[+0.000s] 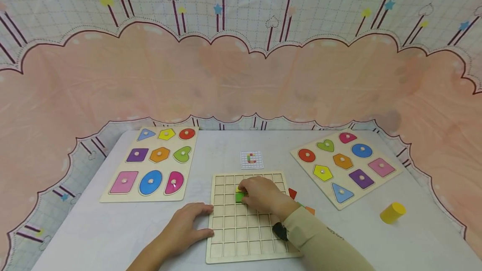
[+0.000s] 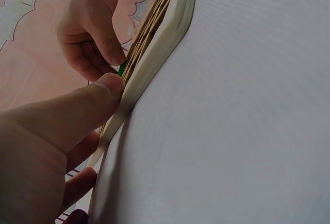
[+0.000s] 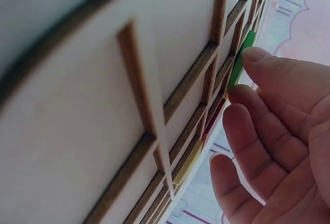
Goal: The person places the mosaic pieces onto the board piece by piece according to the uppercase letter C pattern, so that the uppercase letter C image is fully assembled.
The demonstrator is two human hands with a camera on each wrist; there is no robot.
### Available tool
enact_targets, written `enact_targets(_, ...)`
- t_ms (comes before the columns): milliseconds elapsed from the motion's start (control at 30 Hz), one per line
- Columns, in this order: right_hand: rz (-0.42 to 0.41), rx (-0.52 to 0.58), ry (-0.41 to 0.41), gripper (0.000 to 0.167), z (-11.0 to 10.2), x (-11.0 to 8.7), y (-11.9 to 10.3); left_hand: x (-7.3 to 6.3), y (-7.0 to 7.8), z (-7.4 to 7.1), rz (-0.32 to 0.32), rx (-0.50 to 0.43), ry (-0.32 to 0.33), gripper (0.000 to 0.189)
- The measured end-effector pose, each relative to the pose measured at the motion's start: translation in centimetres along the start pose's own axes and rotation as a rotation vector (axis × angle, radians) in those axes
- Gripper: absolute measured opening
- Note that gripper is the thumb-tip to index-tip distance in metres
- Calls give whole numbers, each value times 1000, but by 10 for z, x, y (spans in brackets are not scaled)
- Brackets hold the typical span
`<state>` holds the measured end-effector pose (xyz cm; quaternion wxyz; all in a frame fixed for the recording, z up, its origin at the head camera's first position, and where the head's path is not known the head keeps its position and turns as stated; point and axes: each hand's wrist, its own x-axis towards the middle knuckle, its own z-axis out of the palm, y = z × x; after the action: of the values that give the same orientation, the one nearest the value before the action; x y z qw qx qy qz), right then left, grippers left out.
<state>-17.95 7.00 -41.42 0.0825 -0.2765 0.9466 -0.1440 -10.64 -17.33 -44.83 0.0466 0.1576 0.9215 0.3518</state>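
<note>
Your wooden grid board (image 1: 229,237) looks to be at an early stage. The right-wrist view shows a yellow tile (image 3: 188,163), a red tile (image 3: 213,122) and a green tile (image 3: 242,62) at its cells; from the head, part of your right hand (image 1: 263,195) covers that area, so you cannot count every tile. The lower rows in sight are bare. Measured against the C-like coloured shape on the pattern card (image 1: 252,159), the lower part of the figure seems left to lay. A loose red piece (image 1: 292,193) and an orange piece (image 1: 310,210) lie just beyond the board's right side, partly hidden by your arm.

The green tile sits in the upper left part of the board, right at your right fingertips: your thumb touches its face and your index tip is at its end. These two tips stand a little apart; whether they pinch the tile or merely press it, you cannot tell. Your left hand (image 1: 184,227) touches the board's left edge, thumb and index spread apart.
</note>
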Motion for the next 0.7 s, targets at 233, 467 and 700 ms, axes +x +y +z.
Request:
enact_targets(233,29,108,14,26,-6,-3,7,0,-1,1,3,-3,2,44)
enact_targets(467,68,210,46,31,-24,-16,21,0,0,0,3,4,3,44)
enact_targets(700,165,215,75,33,-33,-35,39,0,-2,1,14,9,1,45)
